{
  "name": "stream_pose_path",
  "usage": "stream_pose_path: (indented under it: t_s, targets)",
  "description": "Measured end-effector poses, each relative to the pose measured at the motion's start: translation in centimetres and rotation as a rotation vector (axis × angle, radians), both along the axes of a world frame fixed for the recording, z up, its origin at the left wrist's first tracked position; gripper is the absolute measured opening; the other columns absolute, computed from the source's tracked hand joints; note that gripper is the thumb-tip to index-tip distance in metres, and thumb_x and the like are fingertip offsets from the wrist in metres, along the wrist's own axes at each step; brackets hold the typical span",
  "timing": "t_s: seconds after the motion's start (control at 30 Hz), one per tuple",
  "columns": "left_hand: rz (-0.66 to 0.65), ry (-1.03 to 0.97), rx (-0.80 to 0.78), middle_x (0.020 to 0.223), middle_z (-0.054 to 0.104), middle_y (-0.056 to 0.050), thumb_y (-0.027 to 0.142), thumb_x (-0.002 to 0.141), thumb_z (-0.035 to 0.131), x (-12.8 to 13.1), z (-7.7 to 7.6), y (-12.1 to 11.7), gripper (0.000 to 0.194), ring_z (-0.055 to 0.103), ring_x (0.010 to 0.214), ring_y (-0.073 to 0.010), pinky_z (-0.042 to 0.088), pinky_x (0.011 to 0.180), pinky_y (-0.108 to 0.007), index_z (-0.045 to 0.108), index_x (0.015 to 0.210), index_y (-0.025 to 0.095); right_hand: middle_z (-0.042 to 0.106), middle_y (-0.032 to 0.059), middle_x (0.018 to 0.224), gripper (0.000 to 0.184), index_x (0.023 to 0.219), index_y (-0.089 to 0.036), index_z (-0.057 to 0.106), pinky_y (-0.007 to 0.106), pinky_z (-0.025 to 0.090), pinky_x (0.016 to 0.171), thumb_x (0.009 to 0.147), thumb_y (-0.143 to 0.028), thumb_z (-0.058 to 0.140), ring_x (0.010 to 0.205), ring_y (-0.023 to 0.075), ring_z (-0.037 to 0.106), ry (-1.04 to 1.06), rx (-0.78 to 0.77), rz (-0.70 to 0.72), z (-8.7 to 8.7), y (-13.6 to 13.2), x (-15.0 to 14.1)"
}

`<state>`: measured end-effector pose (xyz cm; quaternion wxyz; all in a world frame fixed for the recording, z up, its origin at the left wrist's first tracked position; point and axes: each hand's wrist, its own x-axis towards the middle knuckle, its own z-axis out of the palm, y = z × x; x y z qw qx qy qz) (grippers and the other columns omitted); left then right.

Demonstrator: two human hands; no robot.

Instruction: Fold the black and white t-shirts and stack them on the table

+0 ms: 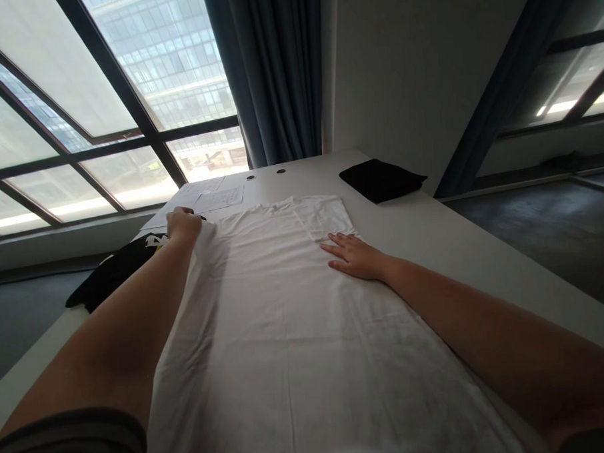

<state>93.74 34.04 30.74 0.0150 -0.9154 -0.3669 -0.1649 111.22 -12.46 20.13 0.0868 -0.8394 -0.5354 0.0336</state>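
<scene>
A white T-shirt (285,307) lies spread on the table, its neckline at the far end and its hem toward me. The sleeve on the right is folded inward over the body. My right hand (353,256) rests flat on that side of the shirt, fingers spread, just below the folded sleeve. At the shirt's far left edge, my left hand (182,225) is closed on the white fabric near the other sleeve, which is mostly hidden behind it. A small dark bit beside those fingers is too small to name.
A folded black cloth (381,179) lies at the far right of the white table (484,278). Black fabric with a white and yellow print (116,271) hangs over the left edge. Paper sheets (219,199) lie at the far left. Windows and a dark curtain (275,74) stand beyond.
</scene>
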Motion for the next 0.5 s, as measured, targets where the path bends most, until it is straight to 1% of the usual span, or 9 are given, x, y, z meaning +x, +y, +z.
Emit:
stream_pose_path:
  t_s: [0.07, 0.1, 0.17, 0.23, 0.27, 0.33, 0.43, 0.47, 0.5]
  targets:
    - [-0.066, -0.004, 0.019, 0.151, 0.048, -0.022, 0.026, 0.105, 0.042, 0.5, -0.8, -2.1, 0.044, 0.059, 0.124, -0.0368, 0.051, 0.104, -0.051, 0.051, 0.145, 0.009, 0.021, 0.0071, 0.176, 0.071, 0.166, -0.030, 0.041, 0.057, 0.020, 0.130, 0.104, -0.064, 0.042, 0.162, 0.0369, 0.020, -0.002, 0.002, -0.001, 0.0, 0.0, 0.0]
    - [-0.118, 0.014, 0.019, 0.152, 0.049, -0.016, 0.028, 0.103, 0.048, 0.8, -1.3, -3.1, 0.042, 0.058, 0.128, -0.0346, 0.048, 0.109, -0.047, 0.056, 0.143, 0.016, 0.022, 0.0067, 0.176, 0.071, 0.166, -0.030, 0.041, 0.057, 0.020, 0.131, 0.104, -0.065, 0.042, 0.162, 0.0367, 0.020, -0.001, 0.001, -0.004, 0.0, 0.0, 0.0]
    - [-0.266, 0.102, -0.040, 0.147, 0.056, -0.008, 0.034, 0.098, 0.059, 1.4, -2.6, -5.1, 0.044, 0.063, 0.123, -0.0287, 0.050, 0.109, -0.038, 0.060, 0.141, 0.026, 0.022, 0.0064, 0.176, 0.071, 0.166, -0.030, 0.041, 0.057, 0.019, 0.131, 0.103, -0.064, 0.043, 0.162, 0.0370, 0.021, 0.003, 0.001, -0.010, 0.0, 0.0, 0.0]
    - [-0.416, 0.206, -0.141, 0.140, 0.062, -0.005, 0.042, 0.096, 0.062, 1.8, -3.9, -6.5, 0.050, 0.068, 0.114, -0.0245, 0.053, 0.103, -0.033, 0.058, 0.145, 0.030, 0.022, 0.0067, 0.176, 0.072, 0.166, -0.030, 0.041, 0.057, 0.020, 0.131, 0.103, -0.064, 0.043, 0.162, 0.0378, 0.021, 0.007, 0.006, -0.008, -0.1, 0.0, 0.1]
    - [-0.455, 0.235, -0.176, 0.139, 0.064, -0.006, 0.046, 0.096, 0.060, 1.9, -4.5, -6.9, 0.053, 0.069, 0.113, -0.0245, 0.053, 0.102, -0.034, 0.056, 0.147, 0.031, 0.022, 0.0068, 0.176, 0.072, 0.166, -0.030, 0.041, 0.058, 0.020, 0.130, 0.103, -0.064, 0.043, 0.161, 0.0382, 0.021, 0.007, 0.010, -0.005, -0.1, 0.0, 0.1]
    - [-0.395, 0.196, -0.172, 0.147, 0.059, -0.010, 0.053, 0.099, 0.054, 2.1, -5.6, -7.3, 0.058, 0.066, 0.122, -0.0283, 0.052, 0.105, -0.038, 0.052, 0.151, 0.029, 0.023, 0.0067, 0.176, 0.072, 0.166, -0.030, 0.042, 0.058, 0.020, 0.130, 0.103, -0.064, 0.043, 0.161, 0.0381, 0.022, 0.003, 0.013, 0.001, -0.1, 0.0, 0.2]
    - [-0.160, 0.089, -0.098, 0.168, 0.033, -0.019, 0.063, 0.101, 0.045, 2.4, -6.8, -6.7, 0.070, 0.053, 0.141, -0.0384, 0.046, 0.111, -0.048, 0.041, 0.159, 0.024, 0.022, 0.0065, 0.176, 0.071, 0.167, -0.031, 0.040, 0.057, 0.019, 0.131, 0.104, -0.065, 0.041, 0.162, 0.0368, 0.020, 0.006, 0.006, 0.002, 0.0, 0.0, 0.1]
    - [-0.124, 0.101, -0.089, 0.168, 0.031, -0.021, 0.064, 0.102, 0.041, 2.7, -7.2, -6.4, 0.072, 0.051, 0.142, -0.0406, 0.045, 0.112, -0.052, 0.039, 0.161, 0.023, 0.021, 0.0068, 0.176, 0.072, 0.167, -0.030, 0.039, 0.057, 0.019, 0.131, 0.104, -0.065, 0.041, 0.162, 0.0364, 0.020, 0.008, 0.000, 0.001, 0.1, -0.1, 0.0]
    - [-0.128, 0.128, -0.092, 0.166, 0.035, -0.023, 0.065, 0.103, 0.037, 3.0, -7.5, -6.1, 0.071, 0.051, 0.141, -0.0424, 0.044, 0.111, -0.057, 0.040, 0.161, 0.022, 0.020, 0.0074, 0.177, 0.072, 0.167, -0.030, 0.039, 0.057, 0.019, 0.131, 0.104, -0.064, 0.041, 0.162, 0.0362, 0.019, 0.011, -0.005, 0.000, 0.2, -0.1, 0.0]
